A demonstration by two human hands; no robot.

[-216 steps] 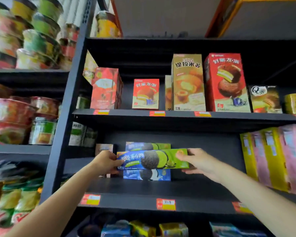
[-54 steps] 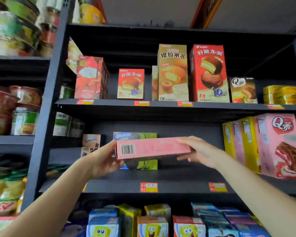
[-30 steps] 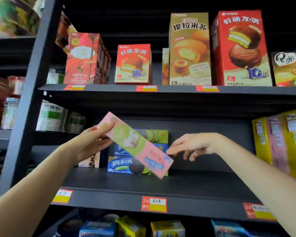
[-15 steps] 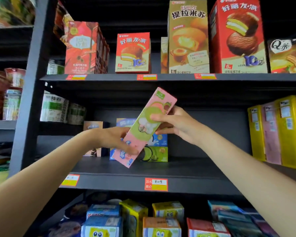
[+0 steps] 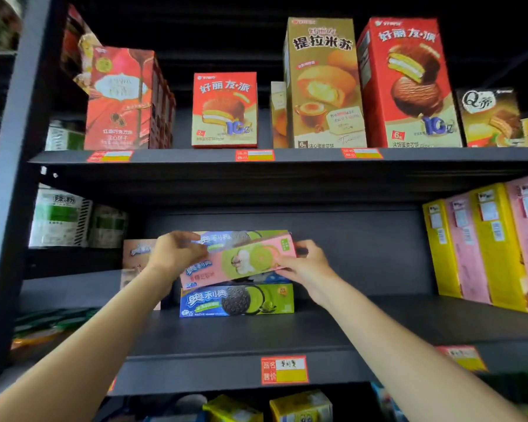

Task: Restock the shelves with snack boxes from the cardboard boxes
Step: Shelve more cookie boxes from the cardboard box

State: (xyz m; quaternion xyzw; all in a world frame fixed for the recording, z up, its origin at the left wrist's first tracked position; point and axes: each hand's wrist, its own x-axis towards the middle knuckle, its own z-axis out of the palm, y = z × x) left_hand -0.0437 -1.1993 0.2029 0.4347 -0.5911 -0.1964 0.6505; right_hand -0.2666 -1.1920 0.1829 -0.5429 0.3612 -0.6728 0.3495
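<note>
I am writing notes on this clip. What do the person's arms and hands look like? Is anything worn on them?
Both forearms are bare as far as the picture shows: no sleeves in view. The left hand and the right hand wear no gloves. No watch, bracelet or ring is visible on either.

Dark metal shelving (image 5: 287,184), grey upright (image 5: 9,178)

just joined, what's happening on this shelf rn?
A person is restocking the middle shelf. Both hands hold a pink cookie box: the left hand grips its left end, the right hand its right end. The box is tilted, in front of a small stack of blue-green cookie boxes, not yet set down. Yellow and pink boxes stand further right.
</note>
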